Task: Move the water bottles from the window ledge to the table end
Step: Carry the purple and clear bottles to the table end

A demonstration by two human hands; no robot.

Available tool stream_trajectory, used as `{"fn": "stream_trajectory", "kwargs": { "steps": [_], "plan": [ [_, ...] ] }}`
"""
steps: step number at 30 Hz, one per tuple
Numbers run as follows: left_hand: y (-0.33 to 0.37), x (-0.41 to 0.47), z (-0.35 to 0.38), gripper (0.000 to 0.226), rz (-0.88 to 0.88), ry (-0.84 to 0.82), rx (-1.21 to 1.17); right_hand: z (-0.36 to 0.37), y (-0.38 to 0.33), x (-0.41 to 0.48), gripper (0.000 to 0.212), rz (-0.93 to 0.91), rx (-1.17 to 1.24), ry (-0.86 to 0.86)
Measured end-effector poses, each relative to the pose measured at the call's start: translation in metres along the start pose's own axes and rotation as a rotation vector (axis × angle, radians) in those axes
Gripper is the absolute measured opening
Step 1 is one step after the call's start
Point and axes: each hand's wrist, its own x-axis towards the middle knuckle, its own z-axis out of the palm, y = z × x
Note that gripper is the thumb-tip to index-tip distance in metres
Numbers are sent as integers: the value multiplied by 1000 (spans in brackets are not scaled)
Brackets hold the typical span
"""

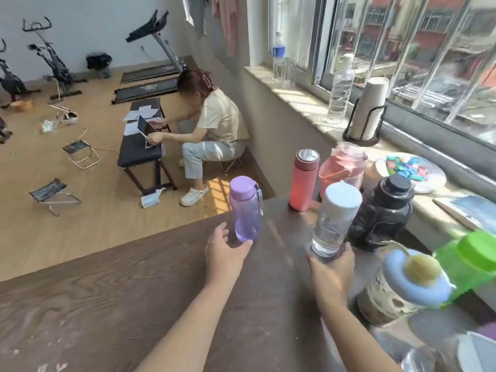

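Left hand (224,255), fingers spread open, just touches the purple bottle's (245,209) base; right hand (331,267) fingers grip the clear white-capped bottle (332,218) above the worktop (134,291).

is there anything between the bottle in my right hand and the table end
Nothing blocks it straight ahead. The clear bottle in the right hand has bare table beyond it. The red flask and black jug crowd its right side; the purple bottle stands to its left.

Bare counter (107,291) lies open left of the purple bottle (245,210). To the right, a red flask (304,181), pink jug (342,167) and black jug (381,210) crowd the counter's far end.
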Motion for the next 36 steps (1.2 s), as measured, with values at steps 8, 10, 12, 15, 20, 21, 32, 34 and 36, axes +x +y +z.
{"fn": "stream_trajectory", "kwargs": {
  "steps": [8, 10, 12, 15, 20, 21, 32, 34, 36],
  "plan": [
    [6, 31, 23, 68, 39, -4, -81, 5, 11, 27, 65, -63, 48, 41],
    [2, 35, 26, 67, 56, 4, -95, 5, 14, 30, 71, -66, 41, 48],
    [0, 39, 28, 66, 63, 3, -105, 4, 13, 31, 70, -61, 22, 57],
    [-2, 43, 27, 69, 67, -3, -151, 3, 10, 30, 69, -70, 0, 66],
    [-9, 45, 3, 70, 106, 14, -211, 6, 1, 16, 68, -77, -42, 31],
    [-11, 44, -7, 69, 117, 17, -221, 8, -2, 10, 70, -74, -52, 17],
    [-105, 10, -198, 58, 34, 229, -248, 109, -55, -116, 65, -253, -35, -316],
    [-129, 1, -239, 59, 6, 285, -231, 139, -67, -148, 63, -288, -23, -406],
    [-154, -9, -280, 60, -26, 338, -223, 170, -77, -182, 61, -320, -18, -503]
  ]
}}
